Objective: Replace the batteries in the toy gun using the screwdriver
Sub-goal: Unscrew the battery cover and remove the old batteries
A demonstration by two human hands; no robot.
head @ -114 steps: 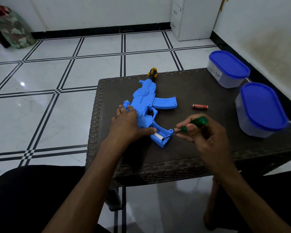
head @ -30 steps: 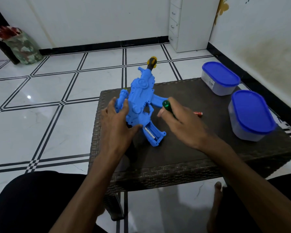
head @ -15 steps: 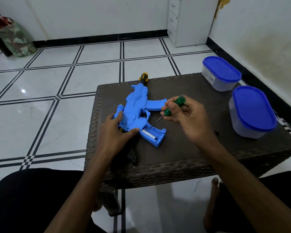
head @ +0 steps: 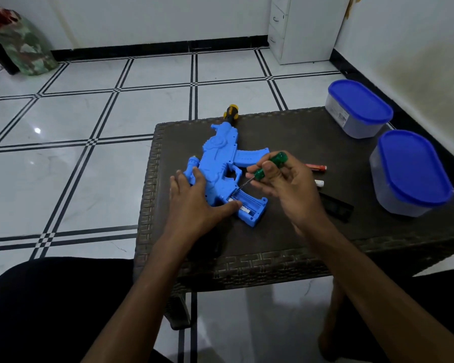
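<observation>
1. Blue plastic toy gun (head: 222, 163) is lying flat again near the desk's (head: 286, 237) left edge, muzzle out toward the far edge. A second ago it was tipped up off the desk, so that's the big change in the head view.
2. Left hand (head: 194, 203) presses flat on the gun body, fingers straight, thumb right by the open battery bay (head: 248, 204) in the grip.
3. Right hand (head: 281, 184) is pinching the green screwdriver (head: 269, 166), and its tip has come down into that bay. Looks like prying out the old cell (head: 245, 211) that's still sitting in there, so I'd say the swap is about midway.
4. Red battery (head: 316, 167) and a white-tipped one (head: 319, 183) wait just behind the right hand, with a black cover (head: 336, 205) beside them.
5. Writing: the far blue-lidded tub (head: 358, 110) has a label, too small to read. No brands I can make out.
</observation>
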